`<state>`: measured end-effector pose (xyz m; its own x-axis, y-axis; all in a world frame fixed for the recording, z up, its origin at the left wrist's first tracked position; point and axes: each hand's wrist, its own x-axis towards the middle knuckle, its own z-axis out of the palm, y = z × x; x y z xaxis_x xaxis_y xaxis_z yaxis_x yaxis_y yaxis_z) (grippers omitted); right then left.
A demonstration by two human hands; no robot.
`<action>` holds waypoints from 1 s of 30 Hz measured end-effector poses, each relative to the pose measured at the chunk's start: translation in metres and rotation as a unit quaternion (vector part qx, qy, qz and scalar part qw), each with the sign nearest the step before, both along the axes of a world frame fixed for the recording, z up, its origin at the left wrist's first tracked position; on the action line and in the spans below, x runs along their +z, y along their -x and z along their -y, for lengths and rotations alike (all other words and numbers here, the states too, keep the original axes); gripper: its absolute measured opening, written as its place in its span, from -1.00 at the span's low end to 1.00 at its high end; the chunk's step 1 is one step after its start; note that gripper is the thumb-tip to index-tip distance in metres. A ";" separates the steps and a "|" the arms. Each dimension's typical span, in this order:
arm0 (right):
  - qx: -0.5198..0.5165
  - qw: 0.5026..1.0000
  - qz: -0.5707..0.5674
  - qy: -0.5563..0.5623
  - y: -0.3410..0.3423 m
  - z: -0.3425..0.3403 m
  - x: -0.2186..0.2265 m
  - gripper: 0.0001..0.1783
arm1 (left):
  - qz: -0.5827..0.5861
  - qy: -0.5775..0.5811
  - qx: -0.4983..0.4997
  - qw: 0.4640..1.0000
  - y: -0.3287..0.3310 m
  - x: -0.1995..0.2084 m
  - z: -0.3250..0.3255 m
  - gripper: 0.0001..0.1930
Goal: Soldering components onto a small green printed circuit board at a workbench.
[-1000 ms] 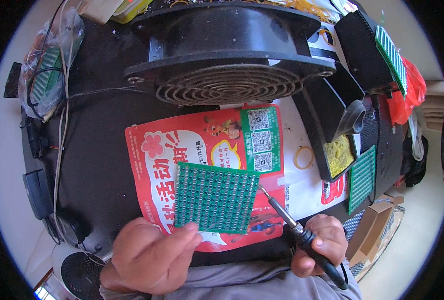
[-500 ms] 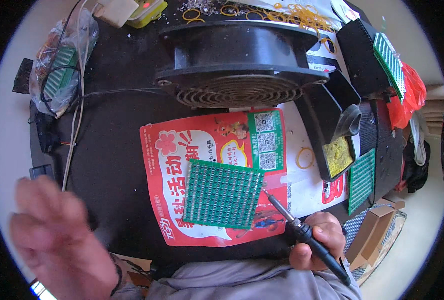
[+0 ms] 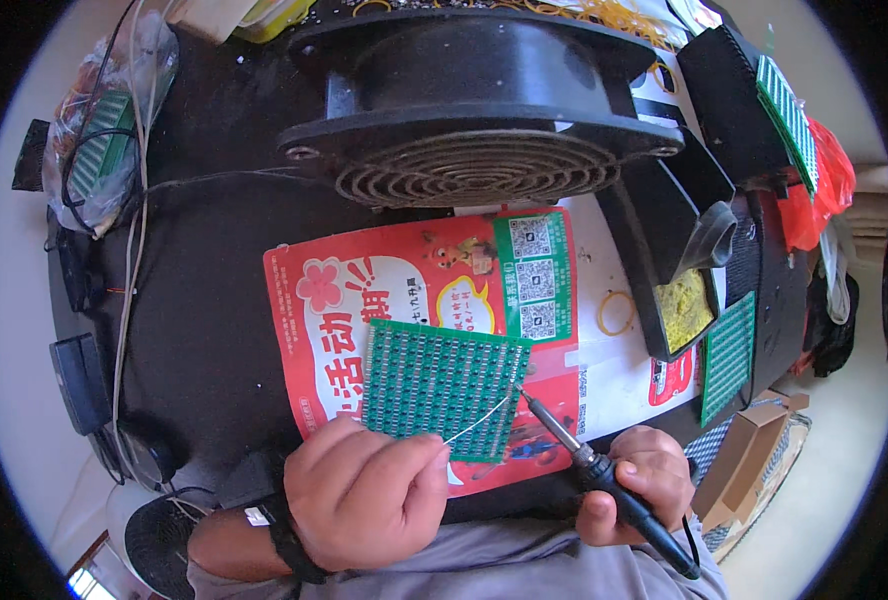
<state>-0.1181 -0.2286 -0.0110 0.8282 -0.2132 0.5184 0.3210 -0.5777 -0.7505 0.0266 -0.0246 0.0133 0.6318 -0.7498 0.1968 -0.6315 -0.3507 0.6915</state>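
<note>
A green circuit board (image 3: 444,385) with rows of small parts lies on a red and white printed sheet (image 3: 309,300). My left hand (image 3: 369,490) is closed on a thin length of solder wire (image 3: 479,420), over the board's near left corner. The wire runs up to the board's right edge. My right hand (image 3: 639,485) grips a soldering iron (image 3: 604,470) by its black handle. Its tip points up and left to the same edge, close to the wire's end; whether the two touch I cannot tell.
A large black fan (image 3: 474,110) stands beyond the board. To the right are a black holder with a yellow sponge (image 3: 684,308) and another green board (image 3: 728,358). A bagged bundle with boards (image 3: 104,140) and cables lie at the left; rubber bands (image 3: 614,18) are scattered at the back.
My left hand has swung in from the far left to the board, and solder wire now shows in its closed fingers. The iron has shifted slightly left, toward the board's edge.
</note>
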 end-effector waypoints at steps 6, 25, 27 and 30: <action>-0.010 1.000 0.016 -0.006 -0.002 -0.004 -0.002 -0.62 | 0.039 0.003 -0.013 0.999 0.003 -0.004 -0.003 -0.75; 0.014 1.000 -0.003 0.008 -0.005 -0.001 0.005 -0.65 | 0.084 -0.009 -0.032 0.996 0.011 -0.009 -0.004 -0.78; 0.016 1.000 -0.011 0.004 -0.005 -0.001 0.006 -0.65 | 0.087 -0.010 -0.036 0.996 0.011 -0.010 -0.005 -0.78; 0.021 1.000 0.003 0.016 -0.004 0.000 0.005 -0.66 | 0.090 -0.006 -0.041 0.995 0.011 -0.010 -0.004 -0.79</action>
<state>-0.1145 -0.2282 -0.0065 0.8330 -0.1621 0.5290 0.3496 -0.5869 -0.7303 0.0157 -0.0203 0.0035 0.5241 -0.8001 0.2918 -0.7719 -0.3015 0.5598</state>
